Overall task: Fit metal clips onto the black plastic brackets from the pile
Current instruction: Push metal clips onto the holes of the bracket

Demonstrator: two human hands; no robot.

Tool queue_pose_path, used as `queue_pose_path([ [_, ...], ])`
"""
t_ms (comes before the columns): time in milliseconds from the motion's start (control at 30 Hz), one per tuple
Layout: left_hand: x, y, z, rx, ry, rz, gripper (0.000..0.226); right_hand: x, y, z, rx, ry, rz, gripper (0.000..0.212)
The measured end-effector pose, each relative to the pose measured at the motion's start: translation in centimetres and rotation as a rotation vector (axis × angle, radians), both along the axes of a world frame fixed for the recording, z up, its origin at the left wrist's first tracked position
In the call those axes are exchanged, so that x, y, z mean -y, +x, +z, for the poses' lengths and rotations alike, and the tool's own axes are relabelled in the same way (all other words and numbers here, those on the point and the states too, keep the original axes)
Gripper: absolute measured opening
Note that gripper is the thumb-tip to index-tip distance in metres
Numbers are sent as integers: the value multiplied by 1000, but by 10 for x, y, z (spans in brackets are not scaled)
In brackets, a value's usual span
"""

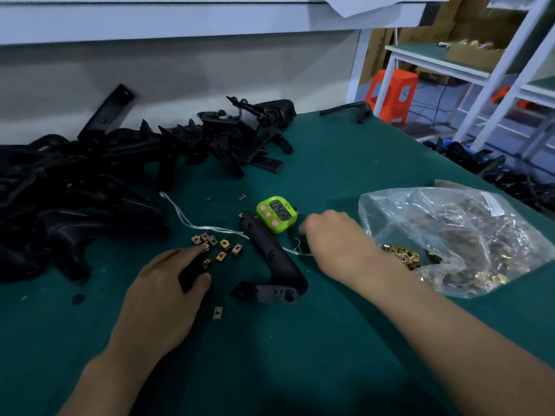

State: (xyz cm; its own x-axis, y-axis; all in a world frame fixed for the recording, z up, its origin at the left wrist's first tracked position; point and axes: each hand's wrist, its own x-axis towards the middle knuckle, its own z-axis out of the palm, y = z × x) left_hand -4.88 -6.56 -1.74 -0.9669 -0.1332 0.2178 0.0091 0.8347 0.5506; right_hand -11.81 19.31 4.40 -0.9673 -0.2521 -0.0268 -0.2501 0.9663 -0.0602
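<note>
One black L-shaped bracket (271,255) lies on the green table between my hands. Several loose metal clips (223,247) are scattered just left of it, and a single clip (217,313) lies nearer to me. My left hand (168,283) reaches over the clips, its index fingertip touching one and its thumb spread apart; a dark shape sits under the palm. My right hand (327,235) is blurred, knuckles up, with its fingers curled down onto the table beside the timer; I cannot tell whether it holds anything. The pile of black brackets (90,181) fills the left and back of the table.
A green timer (277,214) stands just behind the bracket. A clear plastic bag of clips (450,232) lies at the right, open towards my right wrist. A white string (192,222) trails across the table. Another bracket (348,109) lies at the far edge, with an orange stool (393,94) beyond.
</note>
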Motion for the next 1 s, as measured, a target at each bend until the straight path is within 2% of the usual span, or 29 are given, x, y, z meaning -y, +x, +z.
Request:
queue_pose_path([
  [67,-1,0,1,-4,4,4,45,11,2,-2,77,-222,69,50],
  [100,-1,1,1,-5,4,10,45,13,4,-1,92,-354,80,53],
  [167,1,2,1,-1,5,19,46,4,10,4,58,-565,18,52],
  [200,1,3,2,3,9,19,46,-6,15,4,20,-603,-36,47],
  [267,0,3,2,0,20,12,45,-27,27,2,-51,-481,-146,29],
  [333,-1,1,2,-10,37,9,44,-41,44,-2,-57,-211,-246,13],
  [400,-1,0,3,-20,51,14,42,-42,55,-6,-73,-51,-308,8],
  [500,-1,1,2,-22,42,9,43,-35,61,-7,-80,16,-286,16],
  [633,-2,3,5,-6,43,2,42,-21,68,-3,-81,47,-129,44],
  [733,-5,6,11,-38,63,-6,41,-4,66,-8,-99,-19,-58,43],
  [800,-10,11,17,-84,123,-68,38,6,57,-13,-98,-193,-77,34],
  [867,-19,18,22,-117,152,-169,36,11,45,-11,-81,-530,-131,27],
  [933,-26,22,22,-133,176,-212,35,17,32,-3,-131,-785,-184,24],
  [967,-28,22,21,-138,208,-206,36,21,27,2,-105,-915,-204,24],
  [1000,-29,21,21,-150,258,-185,40,27,23,8,3,-1086,-210,25],
])
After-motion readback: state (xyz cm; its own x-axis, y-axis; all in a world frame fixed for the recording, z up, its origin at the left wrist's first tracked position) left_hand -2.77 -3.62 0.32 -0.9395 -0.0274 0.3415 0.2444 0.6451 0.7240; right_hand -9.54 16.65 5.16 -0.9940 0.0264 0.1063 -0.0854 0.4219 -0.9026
